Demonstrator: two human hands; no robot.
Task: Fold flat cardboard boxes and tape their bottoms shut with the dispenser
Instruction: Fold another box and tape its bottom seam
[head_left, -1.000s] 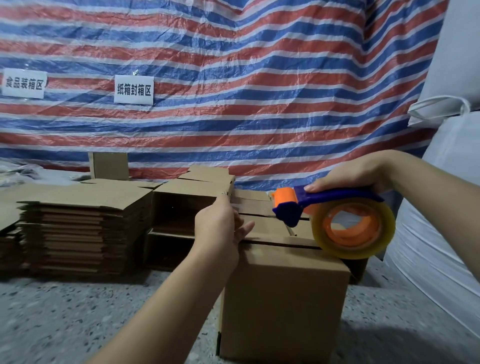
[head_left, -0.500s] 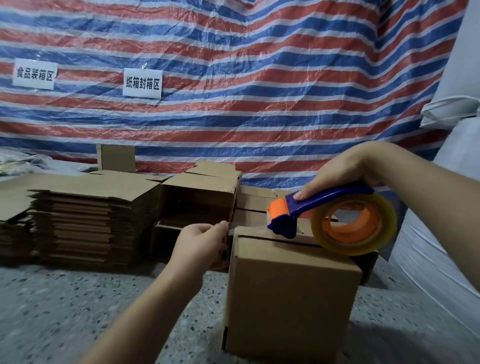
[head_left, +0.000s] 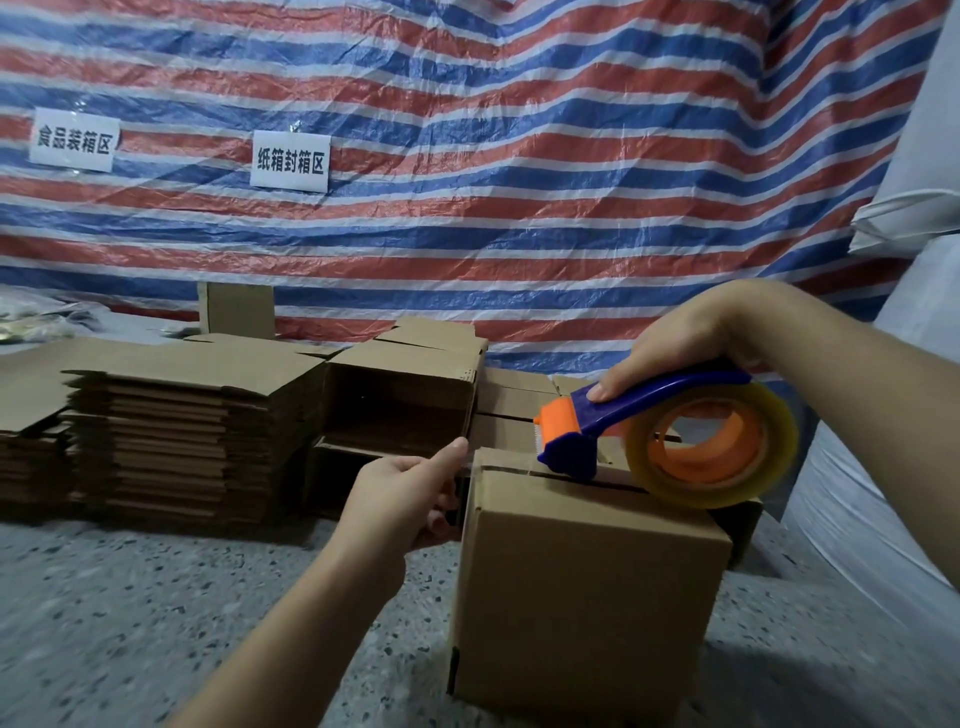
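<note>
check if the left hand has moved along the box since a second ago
Yes. The left hand has slid off the top of the box toward its left edge, where it now pinches the tape end beside the upper corner.

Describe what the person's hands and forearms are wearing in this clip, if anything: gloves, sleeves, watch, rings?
Nothing worn is visible. The left hand and right hand are both bare, with no gloves. Both forearms are uncovered as far as the picture's edge, so no sleeve shows. No watch, bracelet or wrist strap appears, and no ring shows on the visible fingers. Fingernails look short and unpainted.
</note>
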